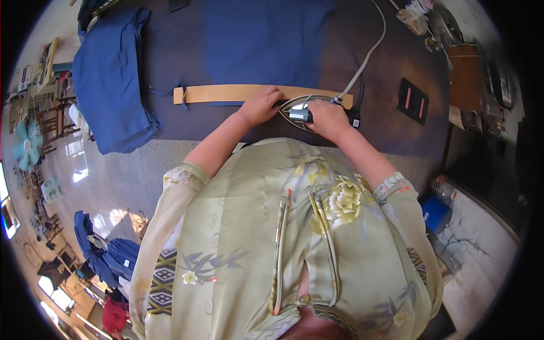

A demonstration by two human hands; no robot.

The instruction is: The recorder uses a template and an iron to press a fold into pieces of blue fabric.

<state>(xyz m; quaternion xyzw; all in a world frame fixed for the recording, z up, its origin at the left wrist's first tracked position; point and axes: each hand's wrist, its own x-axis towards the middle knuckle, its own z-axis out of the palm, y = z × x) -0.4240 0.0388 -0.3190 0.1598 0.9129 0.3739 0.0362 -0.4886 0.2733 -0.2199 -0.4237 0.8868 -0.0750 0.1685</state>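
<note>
A long tan strip (215, 93), which looks like card, lies across the near part of a blue cloth (266, 42) on the dark table. A narrow blue edge shows along the strip's near side. My right hand (330, 119) is wrapped round the handle of a steam iron (300, 116) at the strip's right half. Its soleplate is hidden from here. Just left of the iron, my left hand (260, 106) bears on the strip with fingers bent and closed. What the fingertips pinch, if anything, is hidden.
A pale hose (365, 62) rises from the iron to the far edge. At right lies a black iron rest (412, 102) with two pinkish bars. Blue cloth pieces (113, 85) are stacked at left, overhanging the dark table (175, 51). A fan (27, 143) stands far left.
</note>
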